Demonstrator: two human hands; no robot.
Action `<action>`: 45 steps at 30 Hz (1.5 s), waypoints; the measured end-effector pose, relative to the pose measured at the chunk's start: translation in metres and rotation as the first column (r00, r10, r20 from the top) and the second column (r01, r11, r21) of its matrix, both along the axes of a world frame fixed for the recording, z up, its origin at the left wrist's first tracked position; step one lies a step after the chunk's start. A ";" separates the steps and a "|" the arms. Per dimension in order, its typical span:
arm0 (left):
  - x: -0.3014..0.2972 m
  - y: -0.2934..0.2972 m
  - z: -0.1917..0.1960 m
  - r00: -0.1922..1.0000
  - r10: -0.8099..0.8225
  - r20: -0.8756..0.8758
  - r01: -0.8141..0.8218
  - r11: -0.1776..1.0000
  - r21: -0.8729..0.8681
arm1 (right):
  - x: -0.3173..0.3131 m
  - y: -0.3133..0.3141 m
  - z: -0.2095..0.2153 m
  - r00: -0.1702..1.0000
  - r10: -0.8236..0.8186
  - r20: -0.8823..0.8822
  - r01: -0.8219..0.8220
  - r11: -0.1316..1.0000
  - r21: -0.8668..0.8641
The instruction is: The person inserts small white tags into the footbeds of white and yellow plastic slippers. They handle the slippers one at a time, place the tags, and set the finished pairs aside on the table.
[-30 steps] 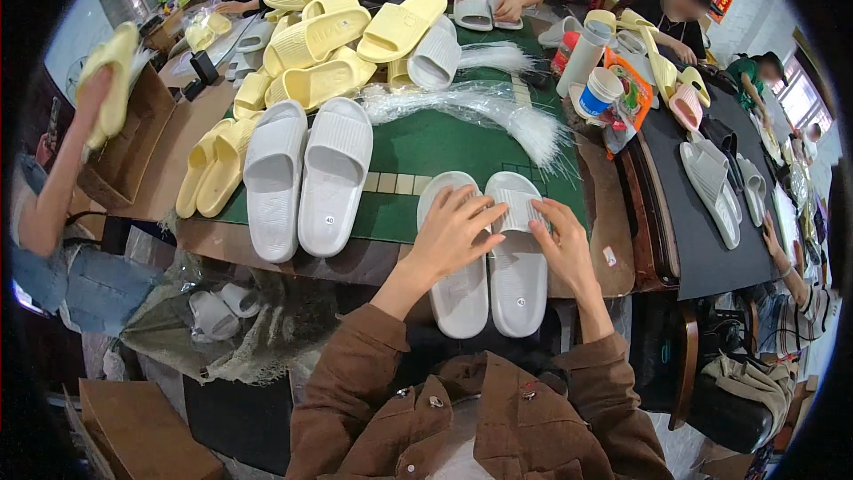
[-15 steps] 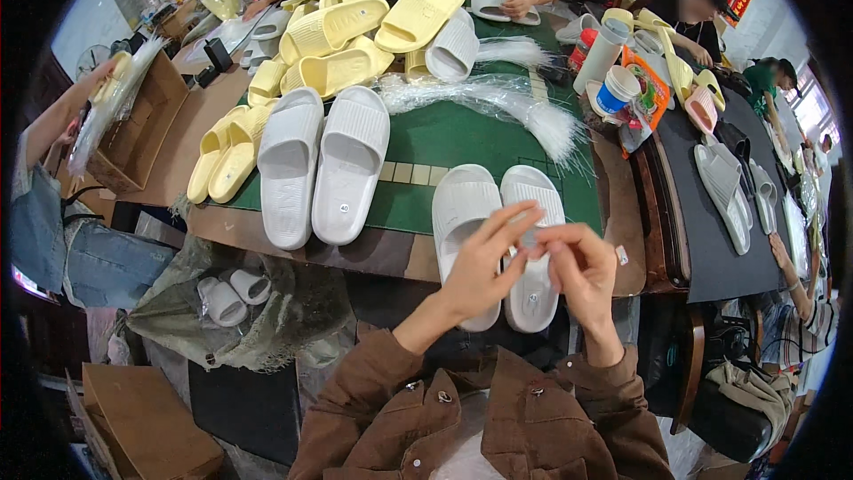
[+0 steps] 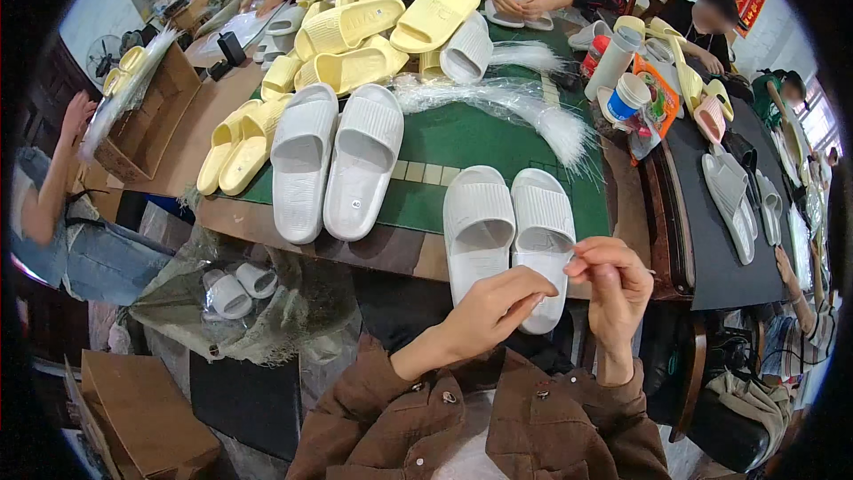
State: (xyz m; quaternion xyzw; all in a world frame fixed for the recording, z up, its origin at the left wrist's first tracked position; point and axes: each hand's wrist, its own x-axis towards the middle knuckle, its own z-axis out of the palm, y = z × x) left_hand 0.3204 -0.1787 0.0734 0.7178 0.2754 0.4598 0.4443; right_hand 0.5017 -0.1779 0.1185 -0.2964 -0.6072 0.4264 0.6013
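A pair of white slides [image 3: 511, 222] lies side by side at the near edge of the green mat [image 3: 462, 138]. My left hand [image 3: 498, 302] hovers over the heel ends of that pair, fingers drawn together. My right hand [image 3: 613, 289] is raised just right of the pair, thumb and fingertips pinched. Anything held between the fingers is too small to make out. Both brown sleeves come up from the lower edge.
A larger white pair [image 3: 338, 160] lies to the left, with a heap of yellow slides [image 3: 373, 27] and clear plastic bags [image 3: 506, 98] behind. Cups [image 3: 626, 93] stand at right; a cardboard box [image 3: 147, 116] and a seated person [image 3: 53, 204] at left. Below the table sits a sack with white slides [image 3: 235, 289].
Both hands lifted off the white pair and drew back toward me. The fingers went from spread on the slides to pinched together.
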 end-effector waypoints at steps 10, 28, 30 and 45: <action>-0.055 0.004 0.007 0.866 0.477 -0.151 -0.361 0.804 0.472 | 0.037 -0.007 0.000 0.959 -0.193 -0.206 0.194 0.981 -0.018; -0.046 -0.017 -0.039 0.902 0.393 -0.179 -0.289 0.856 0.429 | 0.058 -0.004 -0.027 0.957 -0.268 0.108 0.284 0.941 -0.182; -0.035 -0.013 -0.048 0.912 0.361 -0.192 -0.283 0.897 0.340 | 0.055 -0.003 -0.034 0.888 -0.248 0.386 0.342 0.919 -0.195; 0.003 0.032 -0.066 0.733 0.570 -0.372 -0.379 0.796 0.472 | 0.018 0.030 -0.097 0.883 -0.038 0.469 0.243 0.890 -0.386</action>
